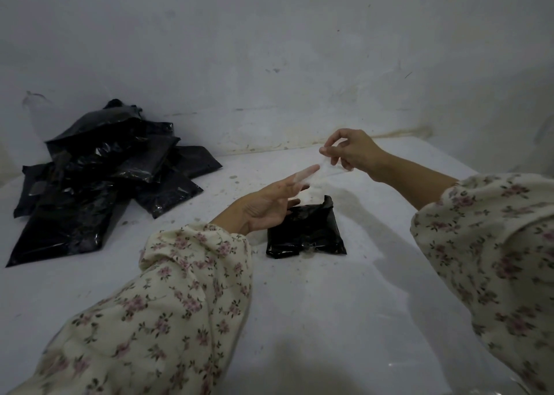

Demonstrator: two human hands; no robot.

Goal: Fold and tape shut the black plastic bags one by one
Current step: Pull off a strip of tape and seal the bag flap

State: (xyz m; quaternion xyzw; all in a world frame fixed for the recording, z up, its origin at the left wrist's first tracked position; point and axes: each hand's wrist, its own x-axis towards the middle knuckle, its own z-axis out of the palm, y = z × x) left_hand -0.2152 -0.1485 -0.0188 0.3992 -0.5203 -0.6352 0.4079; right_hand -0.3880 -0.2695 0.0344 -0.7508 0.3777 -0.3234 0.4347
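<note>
A small folded black plastic bag (307,232) lies on the white surface at the centre. My left hand (269,202) hovers over its upper left corner, fingers stretched out, with a strip of clear tape (317,171) stuck to the extended fingertip. My right hand (347,151), raised further back, pinches the tape's other end between thumb and fingers. The tape is nearly see-through and hard to trace. A pile of several flat black plastic bags (99,178) lies at the left.
A dirty white wall (269,49) rises just behind the surface. Clear plastic (36,106) shows behind the pile at the far left. The white surface (299,319) extends to the near edge between my floral sleeves.
</note>
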